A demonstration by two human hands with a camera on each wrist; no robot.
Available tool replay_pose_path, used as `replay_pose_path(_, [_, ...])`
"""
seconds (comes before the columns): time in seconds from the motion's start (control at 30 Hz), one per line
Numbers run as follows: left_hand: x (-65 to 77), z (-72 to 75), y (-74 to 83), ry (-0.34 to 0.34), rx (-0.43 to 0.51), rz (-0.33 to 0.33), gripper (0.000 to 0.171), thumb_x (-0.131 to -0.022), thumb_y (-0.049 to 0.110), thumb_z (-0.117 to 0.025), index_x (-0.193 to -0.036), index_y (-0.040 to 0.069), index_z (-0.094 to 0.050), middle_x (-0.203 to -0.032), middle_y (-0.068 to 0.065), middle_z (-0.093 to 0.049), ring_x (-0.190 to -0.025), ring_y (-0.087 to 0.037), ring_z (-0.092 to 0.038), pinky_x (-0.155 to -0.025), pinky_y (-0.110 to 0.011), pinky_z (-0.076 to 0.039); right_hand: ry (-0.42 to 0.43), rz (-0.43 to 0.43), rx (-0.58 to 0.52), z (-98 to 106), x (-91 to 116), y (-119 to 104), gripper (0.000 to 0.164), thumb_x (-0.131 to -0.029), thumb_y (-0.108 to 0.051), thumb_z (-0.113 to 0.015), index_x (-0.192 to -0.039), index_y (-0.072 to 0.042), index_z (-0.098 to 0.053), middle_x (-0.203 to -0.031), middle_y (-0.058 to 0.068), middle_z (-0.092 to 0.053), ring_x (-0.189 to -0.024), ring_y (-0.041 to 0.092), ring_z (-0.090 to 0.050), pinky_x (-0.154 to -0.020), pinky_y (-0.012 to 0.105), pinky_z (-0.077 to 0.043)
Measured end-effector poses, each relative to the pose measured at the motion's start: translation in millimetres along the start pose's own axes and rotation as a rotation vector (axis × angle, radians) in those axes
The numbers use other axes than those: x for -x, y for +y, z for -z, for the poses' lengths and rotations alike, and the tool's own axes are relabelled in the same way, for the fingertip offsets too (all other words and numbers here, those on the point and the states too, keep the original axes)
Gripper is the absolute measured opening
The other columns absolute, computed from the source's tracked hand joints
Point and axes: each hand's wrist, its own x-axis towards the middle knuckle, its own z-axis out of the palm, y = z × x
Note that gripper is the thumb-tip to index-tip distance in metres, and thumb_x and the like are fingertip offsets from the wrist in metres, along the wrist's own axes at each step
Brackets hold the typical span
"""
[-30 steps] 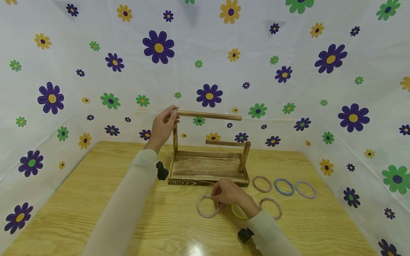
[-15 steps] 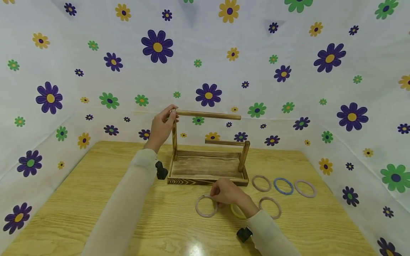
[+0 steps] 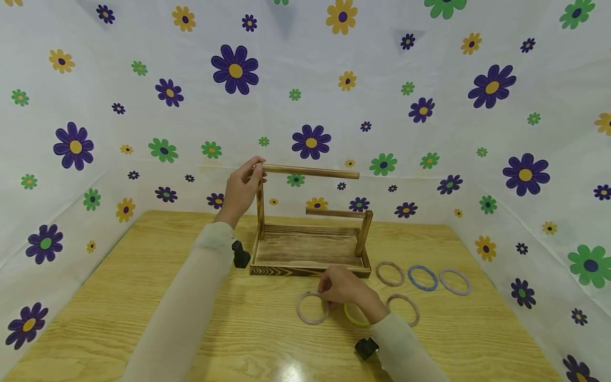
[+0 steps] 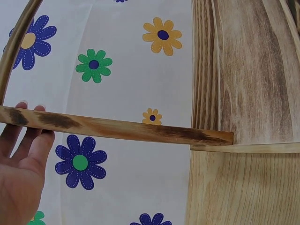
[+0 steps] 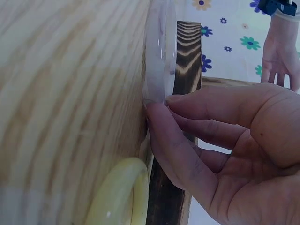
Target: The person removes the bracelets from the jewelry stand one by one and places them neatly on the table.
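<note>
A dark-grained wooden bangle stand [image 3: 310, 271] has a tray base, a tall left post with a long bar, and a shorter right post with a short bar. My left hand [image 3: 242, 188] holds the top of the tall post; in the left wrist view its fingers [image 4: 40, 140] lie against the post [image 4: 117, 129]. In front of the tray, my right hand [image 3: 346, 292] pinches the right side of a pale pinkish bangle [image 3: 298, 307] between thumb and fingertips. The right wrist view shows this bangle [image 5: 157, 56] close to the table surface. Neither bar carries a bangle.
Partly behind the right hand lies a yellow bangle [image 3: 355, 320]. To the right are a brown bangle [image 3: 378, 276], a blue bangle [image 3: 423, 289], a lilac bangle [image 3: 455, 293] and a mauve bangle [image 3: 418, 318]. A flowered cloth [image 3: 286, 63] surrounds the wooden table [image 3: 267, 339].
The right hand and the pinched bangle have shifted slightly to the right since half a second ago. My left hand and the stand stay where they were.
</note>
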Motion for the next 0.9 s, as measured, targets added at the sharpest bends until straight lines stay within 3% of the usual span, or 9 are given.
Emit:
replay_pose_path(0.6, [0.0,-0.1,-1.6,0.001,-0.025,-0.008,0.038,-0.113,0.024,-0.043,-0.145,0.011,-0.057,-0.118,-0.017,-0.066,-0.113,-0.033,-0.069,-0.105,-0.048,-0.055,0.008,-0.031,-0.021,4.1,3.5,2.7,0.007,-0.089,0.006,-0.072,-0.085,0.001,-0.073,-0.075,0.010,-0.072,-0.057,0.018,-0.069,-0.055,0.030,-0.060])
replay_pose_path(0.73, [-0.8,0.2,-2.7,0.002,-0.018,-0.010,0.039,-0.113,0.025,-0.043,-0.146,0.011,-0.057,-0.117,-0.018,-0.065,-0.114,-0.035,-0.068,-0.105,-0.048,-0.055,0.012,-0.026,-0.014,4.5,3.1,2.5,0.007,-0.089,0.007,-0.072,-0.085,0.001,-0.073,-0.074,0.009,-0.071,-0.057,0.018,-0.068,-0.054,0.030,-0.060])
replay_pose_path(0.9, [0.0,0.4,-1.6,-0.004,-0.004,-0.021,0.039,-0.112,0.023,-0.043,-0.145,0.008,-0.057,-0.122,-0.028,-0.063,-0.117,-0.042,-0.066,-0.105,-0.051,-0.054,0.010,-0.023,-0.008,4.5,2.7,2.5,0.008,-0.087,0.009,-0.072,-0.084,0.001,-0.074,-0.073,0.009,-0.071,-0.057,0.018,-0.068,-0.054,0.031,-0.060])
